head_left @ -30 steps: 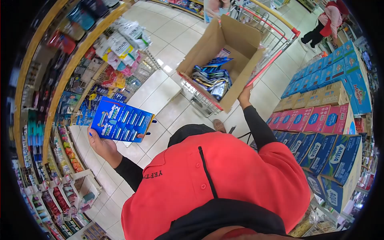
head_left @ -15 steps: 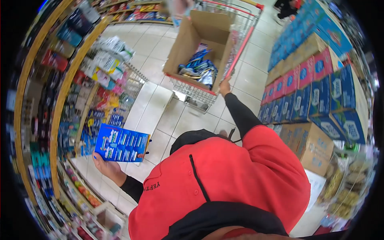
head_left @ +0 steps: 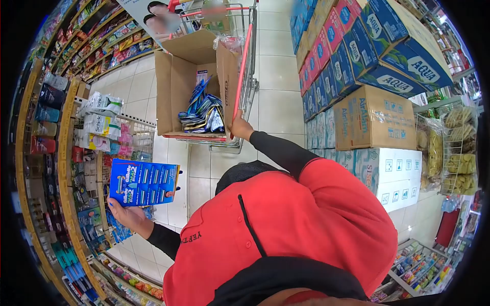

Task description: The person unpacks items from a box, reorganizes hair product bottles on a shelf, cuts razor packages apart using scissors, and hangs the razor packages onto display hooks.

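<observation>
My left hand is closed around the lower corner of a blue Gillette razor pack, a flat display card with rows of razors on its front. The pack is held up beside the shelves. My right hand is wrapped round the red edge of a shopping cart. An open cardboard box sits in that cart. Several blue and silver packets lie in a heap at the bottom of the box.
Shelves and hanging goods line the left, with Schick packs on a wire rack. To the right stand stacked blue AQUA cartons, a brown carton and white boxes. Pale floor tiles run between.
My view has turned, so the cart and box appear farther left and the cartons nearer. The razor pack remains in my left hand, and my right hand still grips the cart.
</observation>
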A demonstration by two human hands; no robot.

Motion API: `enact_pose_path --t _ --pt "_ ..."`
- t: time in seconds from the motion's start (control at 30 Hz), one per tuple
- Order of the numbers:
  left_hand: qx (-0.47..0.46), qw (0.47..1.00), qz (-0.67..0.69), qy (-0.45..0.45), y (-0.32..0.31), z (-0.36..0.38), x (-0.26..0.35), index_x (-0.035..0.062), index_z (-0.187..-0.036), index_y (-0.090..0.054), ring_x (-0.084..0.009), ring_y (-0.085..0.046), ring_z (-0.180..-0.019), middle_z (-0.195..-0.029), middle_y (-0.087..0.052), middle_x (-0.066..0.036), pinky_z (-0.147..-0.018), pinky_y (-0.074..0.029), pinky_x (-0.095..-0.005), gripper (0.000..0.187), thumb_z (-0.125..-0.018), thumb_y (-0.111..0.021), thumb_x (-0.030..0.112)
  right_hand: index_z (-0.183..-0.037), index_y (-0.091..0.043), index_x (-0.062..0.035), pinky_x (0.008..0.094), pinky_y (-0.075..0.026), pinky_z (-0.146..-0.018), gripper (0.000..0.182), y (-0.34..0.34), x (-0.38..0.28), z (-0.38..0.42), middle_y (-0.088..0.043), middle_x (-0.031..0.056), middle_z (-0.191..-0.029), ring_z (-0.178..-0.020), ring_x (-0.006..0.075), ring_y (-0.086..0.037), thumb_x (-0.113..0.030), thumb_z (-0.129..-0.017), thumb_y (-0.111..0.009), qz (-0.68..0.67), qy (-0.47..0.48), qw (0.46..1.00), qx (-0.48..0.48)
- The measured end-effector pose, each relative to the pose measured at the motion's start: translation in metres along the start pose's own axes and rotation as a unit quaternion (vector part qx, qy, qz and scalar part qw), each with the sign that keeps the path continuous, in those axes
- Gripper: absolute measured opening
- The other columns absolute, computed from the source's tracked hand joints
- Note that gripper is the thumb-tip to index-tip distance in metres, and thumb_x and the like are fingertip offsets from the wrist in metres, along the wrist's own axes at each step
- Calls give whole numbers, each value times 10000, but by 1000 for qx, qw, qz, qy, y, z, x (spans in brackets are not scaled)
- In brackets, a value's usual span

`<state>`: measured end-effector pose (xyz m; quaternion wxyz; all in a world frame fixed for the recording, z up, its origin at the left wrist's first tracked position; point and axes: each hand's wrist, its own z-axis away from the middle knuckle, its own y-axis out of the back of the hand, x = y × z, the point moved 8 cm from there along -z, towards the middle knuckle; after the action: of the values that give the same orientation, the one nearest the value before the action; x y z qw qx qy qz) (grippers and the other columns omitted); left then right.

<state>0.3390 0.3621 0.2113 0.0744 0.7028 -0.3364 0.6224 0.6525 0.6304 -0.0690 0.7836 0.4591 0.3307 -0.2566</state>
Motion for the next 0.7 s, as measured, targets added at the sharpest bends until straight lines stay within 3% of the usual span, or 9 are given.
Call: enact_pose_path --t 0.23,0.37,0.43,0.47,0.53,0.57,0.63,0.67,0.7 --pt "22 1000 0 -8 43 84 14 -15 -973 -506 -174 -555 -849 -961 -577 -104 -786 -433 -310 320 -873 -476 287 -1064 -163 54 454 -454 -675 584 -7 15 50 -559 301 -788 -764 426 -565 -261 -754 -544 20 51 998 -24" --pt "56 998 16 -15 74 123 38 1 -946 -511 -148 -561 -806 -907 -590 -90 -759 -434 -265 262 -884 -461 251 -1087 -252 43 427 -457 -701 546 -10 34 74 -551 247 -891 -799 367 -572 -145 -711 -599 -48 46 998 -4" --pt "67 997 20 -40 84 134 60 7 -913 -509 -134 -559 -779 -875 -594 -80 -739 -433 -255 248 -885 -460 249 -1164 -249 107 381 -367 -881 615 18 33 94 -430 288 -1133 -1066 366 -441 -130 -716 -598 17 134 964 229" --pt "81 995 22 -51 98 140 65 10 -902 -508 -128 -557 -766 -863 -594 -77 -728 -431 -251 243 -885 -461 248 -1138 -332 72 362 -322 -921 531 43 28 109 -351 242 -1233 -1128 321 -378 -147 -726 -584 -63 119 953 270" --pt "113 991 20 -67 126 150 70 15 -886 -510 -119 -552 -745 -845 -592 -75 -707 -427 -243 233 -884 -464 243 -1079 -423 53 356 -374 -870 455 87 -18 140 -479 225 -1116 -1023 315 -481 -214 -742 -571 -294 175 908 242" --pt "119 990 19 -67 135 152 72 13 -876 -517 -115 -550 -735 -831 -593 -74 -698 -428 -239 232 -884 -465 239 -1079 -423 53 356 -374 -870 455 100 -45 152 -479 225 -1116 -1023 315 -481 -214 -742 -571 -298 183 909 228" --pt "128 990 17 -55 149 153 74 8 -874 -524 -111 -546 -719 -814 -593 -71 -684 -426 -234 236 -883 -467 238 -968 -522 44 378 -428 -795 348 85 -84 158 -581 207 -922 -903 315 -556 -223 -748 -547 21 117 989 83" --pt "118 991 14 -66 160 150 76 3 -883 -527 -106 -541 -703 -803 -593 -67 -672 -424 -229 250 -882 -468 246 -968 -522 44 378 -428 -795 348 76 -83 156 -581 207 -922 -903 315 -556 -223 -748 -547 19 123 989 81" --pt "109 992 7 -66 169 148 78 -2 -890 -525 -103 -538 -711 -807 -589 -66 -680 -420 -230 255 -887 -459 244 -913 -540 50 384 -455 -719 308 59 -81 150 -591 208 -846 -821 323 -578 -207 -743 -543 153 156 975 48"
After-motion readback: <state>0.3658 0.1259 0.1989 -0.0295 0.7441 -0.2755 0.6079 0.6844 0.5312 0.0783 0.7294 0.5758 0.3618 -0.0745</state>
